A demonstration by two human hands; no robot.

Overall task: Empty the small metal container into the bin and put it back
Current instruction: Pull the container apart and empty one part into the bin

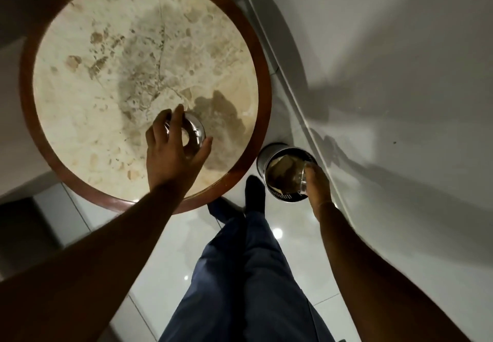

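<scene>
Two hands work apart: the left hand [173, 152] grasps a metal ring lid [196, 132] on the round table [266, 96]; the right hand [318, 184] tips a small metal container [300, 181] over the bin [269, 158].

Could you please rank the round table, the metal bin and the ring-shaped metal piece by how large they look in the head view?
1. Round table
2. Metal bin, lower down on the floor, so farther from the camera
3. Ring-shaped metal piece, held on the table by the left hand
</scene>
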